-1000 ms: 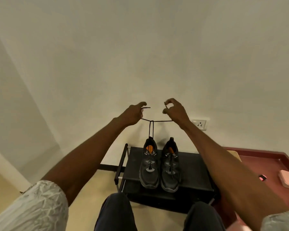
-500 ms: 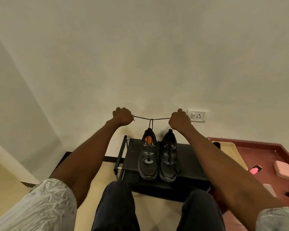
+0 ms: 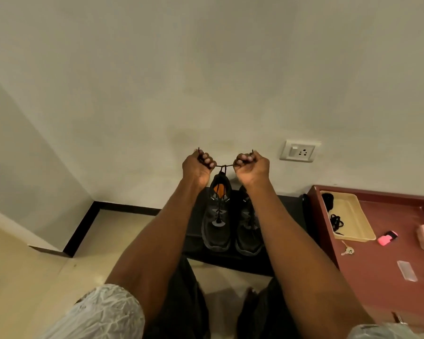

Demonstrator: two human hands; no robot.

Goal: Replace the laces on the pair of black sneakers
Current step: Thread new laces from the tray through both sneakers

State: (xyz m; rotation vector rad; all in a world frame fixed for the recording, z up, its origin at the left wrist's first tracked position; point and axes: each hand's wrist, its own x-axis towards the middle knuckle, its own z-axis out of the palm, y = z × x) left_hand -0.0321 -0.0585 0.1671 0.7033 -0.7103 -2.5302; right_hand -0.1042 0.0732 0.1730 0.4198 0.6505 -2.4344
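- Left hand [image 3: 198,165]: raised above and just left of the rack's back edge, fingers curled tight round one end of the black lace [image 3: 224,165]; a short tip pokes out above the fist.
- Black lace: runs taut between the two fists, two strands dropping from its middle into the top of the left sneaker [image 3: 217,214].
- Left sneaker: stands toe toward the person on the black rack [image 3: 287,209]. Black mesh upper, orange lining showing at the open collar, lace threaded down the tongue (how many eyelets are filled is too small to tell).
- Right hand [image 3: 251,165]: above the rack's back edge, just right of the lace's middle, fingers closed round the other lace end.
- Right sneaker [image 3: 249,228]: on the rack beside its mate, touching or nearly so, partly hidden by the right forearm; lacing dark, state unclear.
- Beige tray [image 3: 353,216]: right of the rack on the red-brown table [image 3: 382,253], holding loose black laces [image 3: 335,221] (old or spare, cannot tell).
- Progress, as judged: the left sneaker looks laced to the top, its ends being pulled even; tying off remains, and the right sneaker may need doing.
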